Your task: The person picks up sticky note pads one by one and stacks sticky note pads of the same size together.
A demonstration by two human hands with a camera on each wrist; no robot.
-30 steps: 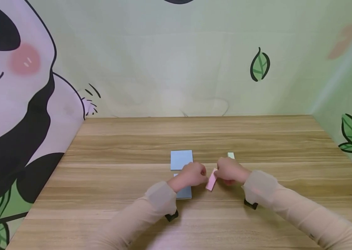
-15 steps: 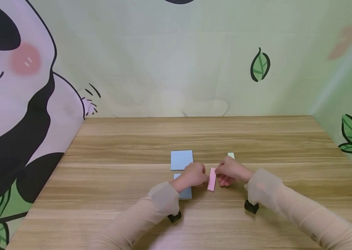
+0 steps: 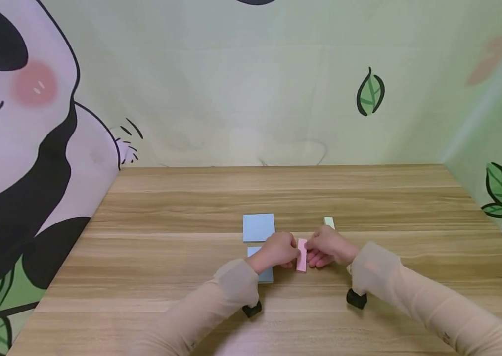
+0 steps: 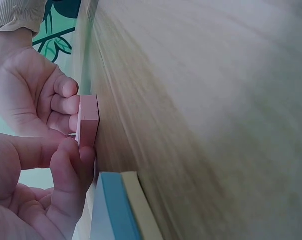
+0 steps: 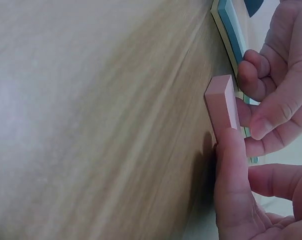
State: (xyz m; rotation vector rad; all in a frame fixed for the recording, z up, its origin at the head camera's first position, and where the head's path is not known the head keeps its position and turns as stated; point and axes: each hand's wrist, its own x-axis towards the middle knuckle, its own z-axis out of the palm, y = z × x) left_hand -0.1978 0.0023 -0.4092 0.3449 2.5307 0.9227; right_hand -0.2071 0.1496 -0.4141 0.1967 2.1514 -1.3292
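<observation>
A narrow pink sticky-note pad point(image 3: 301, 255) sits on the wooden table point(image 3: 179, 207) between my two hands. My left hand point(image 3: 292, 252) pinches its left side with curled fingers. My right hand point(image 3: 311, 252) holds its right side, thumb lying along the pad. In the left wrist view the pink pad point(image 4: 88, 125) stands against the table, with my left hand's fingertips point(image 4: 71, 160) on its near end. In the right wrist view the pink pad point(image 5: 223, 107) is pressed by my right thumb point(image 5: 231, 185).
A square blue pad point(image 3: 258, 227) lies just behind my left hand. A second blue pad point(image 3: 265, 273) is partly under my left wrist. A small pale green pad point(image 3: 329, 222) sits behind my right hand. Patterned walls close off three sides.
The pink pad, tilted between my hands a second ago, now points straight away from me. Both hands have drawn closer together around it.
</observation>
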